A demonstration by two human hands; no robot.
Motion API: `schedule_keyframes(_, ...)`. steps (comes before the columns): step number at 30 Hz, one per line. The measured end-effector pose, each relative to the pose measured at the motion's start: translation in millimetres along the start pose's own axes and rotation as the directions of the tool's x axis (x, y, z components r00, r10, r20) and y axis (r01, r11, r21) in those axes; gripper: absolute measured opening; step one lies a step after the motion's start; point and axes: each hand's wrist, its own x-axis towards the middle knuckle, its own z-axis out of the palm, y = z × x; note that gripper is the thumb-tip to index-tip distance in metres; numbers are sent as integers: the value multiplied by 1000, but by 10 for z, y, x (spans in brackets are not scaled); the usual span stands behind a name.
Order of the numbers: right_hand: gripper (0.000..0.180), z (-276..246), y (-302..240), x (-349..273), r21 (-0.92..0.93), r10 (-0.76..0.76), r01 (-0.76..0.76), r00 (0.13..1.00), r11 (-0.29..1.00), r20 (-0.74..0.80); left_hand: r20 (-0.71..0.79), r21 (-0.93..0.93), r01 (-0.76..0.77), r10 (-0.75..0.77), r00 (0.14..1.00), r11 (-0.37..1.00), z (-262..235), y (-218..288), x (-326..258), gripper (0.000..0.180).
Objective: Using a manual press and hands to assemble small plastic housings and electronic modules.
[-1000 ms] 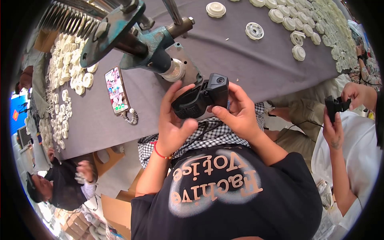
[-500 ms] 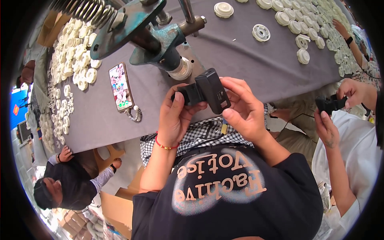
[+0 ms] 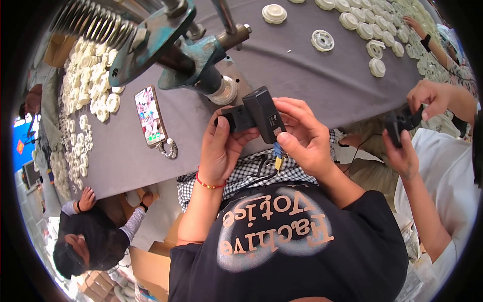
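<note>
Both hands are on a black box-shaped device [image 3: 262,115] with a black clip-like mount [image 3: 238,119] on its left side, held above my lap at the table's near edge. My left hand [image 3: 221,143] is closed round the mount, a red bracelet at its wrist. With thumb and fingertips, my right hand [image 3: 306,137] grips the device's right edge. Below it hangs a blue and yellow connector [image 3: 278,157] on a black cable; where it joins is hidden. Just beyond the device, a round white part [image 3: 224,92] sits under the green metal press [image 3: 193,60].
A phone [image 3: 150,116] with a beaded strap lies left on the grey-covered table [image 3: 186,136]. White round parts are heaped left [image 3: 88,75] and spread right [image 3: 370,25]. At right, another person's hands [image 3: 405,156] hold a similar black device; another person sits lower left.
The whole view has shifted slightly. My hands keep their hold on the device, and more of the blue and yellow connector shows below it. The right-hand person's black device has turned.
</note>
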Motion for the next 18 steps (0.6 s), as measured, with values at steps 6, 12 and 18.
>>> schedule_keyframes(6,43,-36,10,11,-313,-116,86,990,946,-78,114,-25,83,-80,990,996,-80,-114,69,45)
schedule_keyframes(12,36,-184,35,-9,-692,-418,385,899,610,132,-23,-29,198,-199,980,980,7,-200,95,50)
schedule_keyframes(18,24,-649,-786,-304,-948,-646,250,761,198,66,97,-13,251,-248,964,968,21,-176,125,57)
